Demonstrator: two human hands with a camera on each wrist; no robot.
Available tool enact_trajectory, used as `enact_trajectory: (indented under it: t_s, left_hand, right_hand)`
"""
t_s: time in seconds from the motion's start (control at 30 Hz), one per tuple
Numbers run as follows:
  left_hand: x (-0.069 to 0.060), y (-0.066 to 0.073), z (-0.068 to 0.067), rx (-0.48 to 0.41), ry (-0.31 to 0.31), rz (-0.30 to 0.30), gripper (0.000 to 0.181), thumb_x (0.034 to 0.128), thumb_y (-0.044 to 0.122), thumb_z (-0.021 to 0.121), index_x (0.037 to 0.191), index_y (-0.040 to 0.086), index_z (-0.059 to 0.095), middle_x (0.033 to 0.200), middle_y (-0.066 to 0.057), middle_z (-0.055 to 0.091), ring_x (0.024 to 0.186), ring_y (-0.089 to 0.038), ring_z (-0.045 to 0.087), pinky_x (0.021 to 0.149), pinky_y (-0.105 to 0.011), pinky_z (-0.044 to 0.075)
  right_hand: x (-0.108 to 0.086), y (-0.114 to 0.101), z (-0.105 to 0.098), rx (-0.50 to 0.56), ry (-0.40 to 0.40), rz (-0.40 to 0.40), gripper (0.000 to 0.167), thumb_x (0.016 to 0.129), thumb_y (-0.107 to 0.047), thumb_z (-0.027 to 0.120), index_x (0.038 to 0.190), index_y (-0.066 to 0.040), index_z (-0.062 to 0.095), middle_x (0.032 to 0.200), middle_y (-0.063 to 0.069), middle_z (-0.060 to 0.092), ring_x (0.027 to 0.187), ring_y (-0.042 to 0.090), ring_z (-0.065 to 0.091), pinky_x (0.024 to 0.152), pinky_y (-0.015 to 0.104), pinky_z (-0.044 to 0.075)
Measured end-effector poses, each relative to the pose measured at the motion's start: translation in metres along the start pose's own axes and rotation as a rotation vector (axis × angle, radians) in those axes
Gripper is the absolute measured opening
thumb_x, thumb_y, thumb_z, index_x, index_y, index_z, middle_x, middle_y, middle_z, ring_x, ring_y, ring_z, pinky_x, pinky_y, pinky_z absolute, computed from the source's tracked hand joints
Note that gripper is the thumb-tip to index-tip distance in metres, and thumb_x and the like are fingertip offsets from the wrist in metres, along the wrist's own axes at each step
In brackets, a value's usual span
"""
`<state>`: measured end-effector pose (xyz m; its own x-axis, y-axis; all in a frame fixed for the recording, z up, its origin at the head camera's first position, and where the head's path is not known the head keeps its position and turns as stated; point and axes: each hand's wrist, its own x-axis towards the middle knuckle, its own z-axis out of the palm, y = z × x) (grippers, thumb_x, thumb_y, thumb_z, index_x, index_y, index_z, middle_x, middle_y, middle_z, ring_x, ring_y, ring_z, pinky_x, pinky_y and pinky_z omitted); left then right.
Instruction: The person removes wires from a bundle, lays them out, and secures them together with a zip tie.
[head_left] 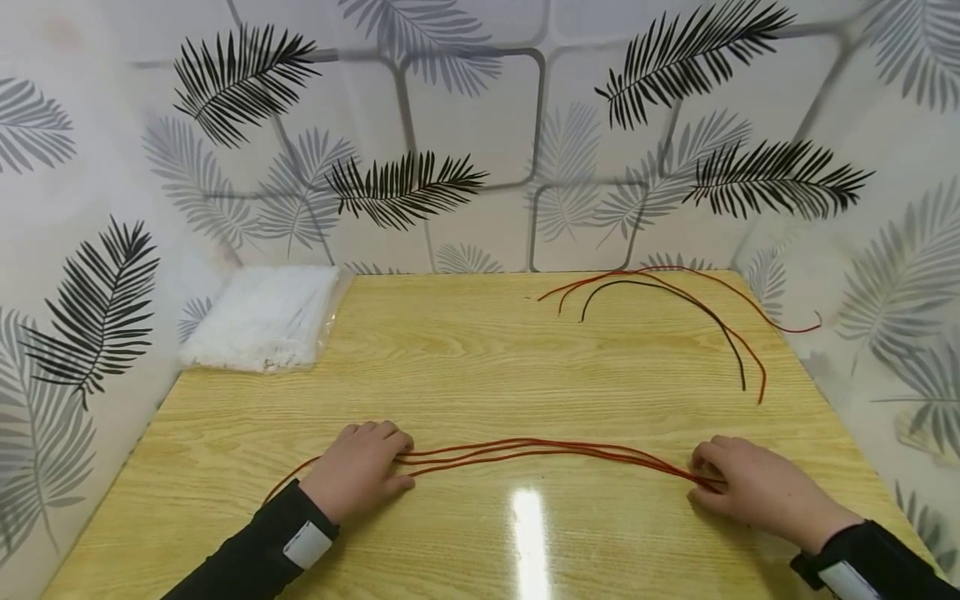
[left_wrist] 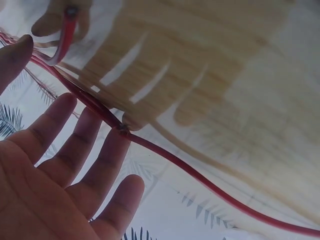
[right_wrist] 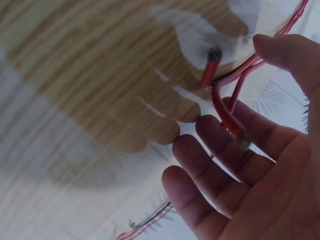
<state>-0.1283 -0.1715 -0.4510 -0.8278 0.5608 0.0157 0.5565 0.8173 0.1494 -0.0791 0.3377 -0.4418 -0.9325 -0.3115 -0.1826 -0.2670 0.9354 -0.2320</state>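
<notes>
We look down on a tabletop (head_left: 450,383) of pale yellow wood, its grain running mostly sideways, its sides drawing together toward the far edge. Behind it we see a back wall (head_left: 472,117) in off-white, printed with black fronds (head_left: 405,187), softer grey fronds (head_left: 438,37) and shadowy grey outlines (head_left: 542,108) with rounded corners. The same frond pattern covers the left wall (head_left: 105,167) and the right wall (head_left: 900,267), so the table sits enclosed on three sides. Near us a narrow streak of white glare (head_left: 530,542) lies on the wood. In the wrist views we find the surface glossy, with pale reflections across its grain.
</notes>
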Motion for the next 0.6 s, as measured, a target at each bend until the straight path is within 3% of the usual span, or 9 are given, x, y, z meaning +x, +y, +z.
enact_trajectory:
  t_s: [0.2, 0.43, 0.6]
  left_hand:
    - [0.0, 0.002, 0.002, 0.005, 0.006, 0.008, 0.044, 0.0872, 0.049, 0.074, 0.115, 0.016, 0.068, 0.113, -0.002, 0.066, 0.107, -0.027, 0.061, 0.094, -0.051, 0.046]
    - [-0.001, 0.005, 0.003, -0.005, 0.029, -0.021, 0.064, 0.0882, 0.054, 0.071, 0.136, 0.013, 0.058, 0.133, -0.009, 0.06, 0.121, -0.031, 0.057, 0.098, -0.054, 0.046]
    - [-0.002, 0.007, 0.002, -0.005, 0.045, -0.034, 0.07, 0.0879, 0.058, 0.069, 0.141, 0.014, 0.055, 0.137, -0.011, 0.058, 0.126, -0.033, 0.055, 0.1, -0.055, 0.045]
  right_hand:
    - [0.0, -0.001, 0.001, 0.015, -0.003, 0.013, 0.034, 0.084, -0.051, 0.077, 0.097, -0.022, 0.065, 0.082, -0.011, 0.054, 0.07, 0.005, 0.046, 0.063, 0.03, 0.044]
    - [0.004, -0.002, -0.002, 0.018, 0.001, 0.067, 0.039, 0.086, -0.05, 0.074, 0.103, -0.016, 0.067, 0.084, -0.007, 0.059, 0.072, 0.009, 0.051, 0.064, 0.034, 0.047]
    - [0.012, 0.001, -0.012, 0.007, 0.051, 0.079, 0.039, 0.091, -0.047, 0.071, 0.107, -0.011, 0.068, 0.093, -0.001, 0.066, 0.08, 0.014, 0.062, 0.07, 0.042, 0.054]
